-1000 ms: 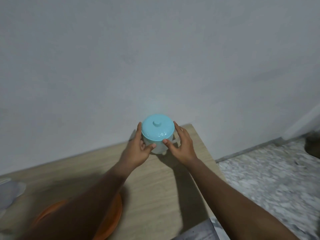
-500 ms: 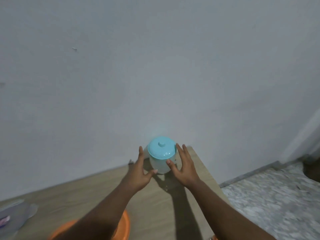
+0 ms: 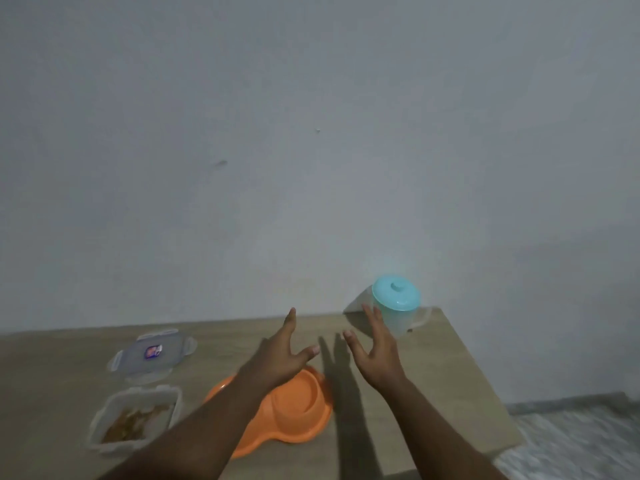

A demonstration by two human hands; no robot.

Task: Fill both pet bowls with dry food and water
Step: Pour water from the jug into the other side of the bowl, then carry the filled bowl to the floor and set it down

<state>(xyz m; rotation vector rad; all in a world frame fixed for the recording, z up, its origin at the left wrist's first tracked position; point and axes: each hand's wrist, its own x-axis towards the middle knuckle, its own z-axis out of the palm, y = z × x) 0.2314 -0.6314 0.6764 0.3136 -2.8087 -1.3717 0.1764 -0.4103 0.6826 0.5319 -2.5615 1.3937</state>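
Spillage looms if the right hand (image 3: 377, 362), fingers spread and empty like those of the left hand (image 3: 277, 358), clips the jug (image 3: 398, 313) at its one o'clock near the table (image 3: 450, 393) corner; the orange double bowl (image 3: 294, 410) lies at six o'clock, under the left wrist.

The person's left forearm (image 3: 207, 427) and right forearm (image 3: 440, 427) are slim and bare right down to the picture's lower edge. The left hand (image 3: 280, 358) and right hand (image 3: 375, 358) are bare and long-fingered. The nails seem short, though blur softens them.
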